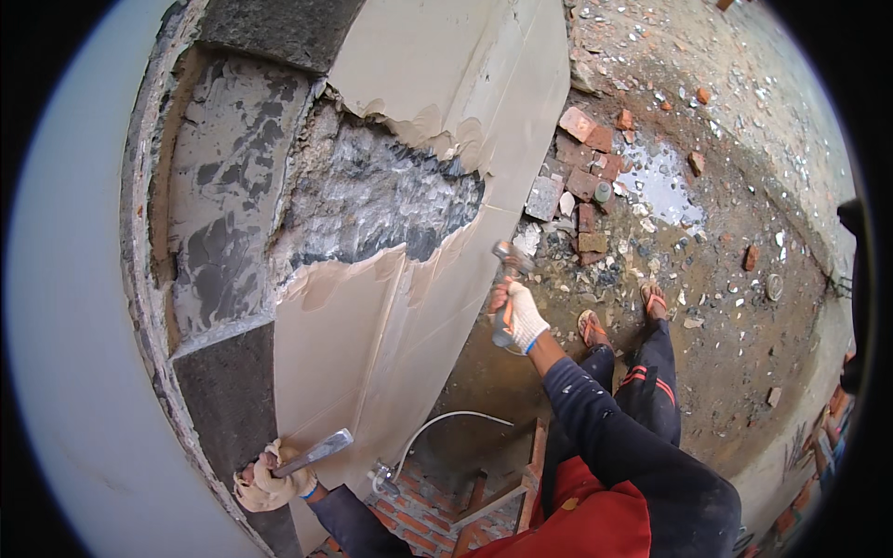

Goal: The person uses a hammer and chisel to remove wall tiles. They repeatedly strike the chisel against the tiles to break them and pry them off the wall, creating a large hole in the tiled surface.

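Head view: gloved left hand (267,484) grips a steel chisel (316,453) against the beige wall tile (353,344); gloved right hand (521,316) is closed around a hammer (507,279), raised beside the wall.

White knit gloves on each hand, dark sleeves, red shirt, orange sandals.

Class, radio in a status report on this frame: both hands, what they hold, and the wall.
Left hand grips chisel at the tiled wall. Right hand holds hammer raised, clear of chisel. Beige tiles partly broken off, grey mortar exposed. Rubble on ground.
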The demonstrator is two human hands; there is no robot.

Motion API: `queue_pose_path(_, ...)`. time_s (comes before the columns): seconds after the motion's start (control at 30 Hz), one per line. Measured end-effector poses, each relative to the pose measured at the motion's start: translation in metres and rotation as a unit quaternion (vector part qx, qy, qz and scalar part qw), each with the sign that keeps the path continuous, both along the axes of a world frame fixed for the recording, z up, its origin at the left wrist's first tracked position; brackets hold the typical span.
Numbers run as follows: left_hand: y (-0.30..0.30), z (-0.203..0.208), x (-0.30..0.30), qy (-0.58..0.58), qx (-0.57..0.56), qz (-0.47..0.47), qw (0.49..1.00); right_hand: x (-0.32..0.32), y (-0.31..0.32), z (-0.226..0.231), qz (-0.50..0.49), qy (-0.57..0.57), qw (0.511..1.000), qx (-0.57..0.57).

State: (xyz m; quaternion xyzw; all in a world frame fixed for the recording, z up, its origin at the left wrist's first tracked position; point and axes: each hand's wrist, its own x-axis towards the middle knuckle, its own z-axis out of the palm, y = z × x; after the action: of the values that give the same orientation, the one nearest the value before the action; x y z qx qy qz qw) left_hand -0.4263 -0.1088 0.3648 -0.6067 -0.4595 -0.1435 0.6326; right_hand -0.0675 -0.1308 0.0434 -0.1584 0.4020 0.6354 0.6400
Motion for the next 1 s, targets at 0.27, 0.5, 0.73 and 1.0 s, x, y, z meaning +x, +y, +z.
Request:
queue_pose_path(0.27,-0.002,0.016,0.036,0.009,-0.006,-0.051,0.999,0.011,-0.001,0.033,-0.036,-0.022,0.996,-0.077)
queue_pose_path(0.5,0.000,0.008,0.016,0.059,-0.022,-0.053,0.997,-0.009,0.010,0.050,0.147,-0.035,0.988,0.002)
queue_pose_path(0.73,0.001,0.007,0.024,-0.004,-0.028,-0.041,0.999,-0.010,-0.014,0.057,0.102,-0.023,0.994,-0.044)
queue_pose_path(1.0,0.006,0.023,0.068,-0.063,-0.038,-0.160,0.984,0.004,0.006,0.044,0.146,-0.026,0.988,0.027)
